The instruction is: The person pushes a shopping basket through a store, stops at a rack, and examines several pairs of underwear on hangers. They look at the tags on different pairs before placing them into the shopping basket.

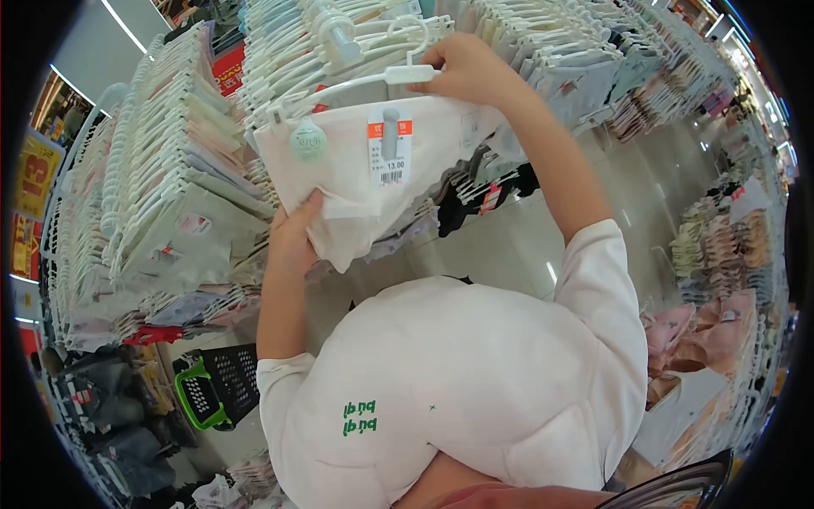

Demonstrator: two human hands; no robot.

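Cream garment (356, 182) — right hand (471, 72) raised gripping hanger (365, 82), left hand (292, 237) clutching below

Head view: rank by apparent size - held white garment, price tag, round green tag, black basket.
1. white garment on its hanger
2. black basket, farther from the camera, so true size unsure
3. price tag
4. round green tag, close to the price tag

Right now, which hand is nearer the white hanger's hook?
Right. The right hand grips the hanger beside its hook; the left hand is well below, pinching the garment near its lower edge.
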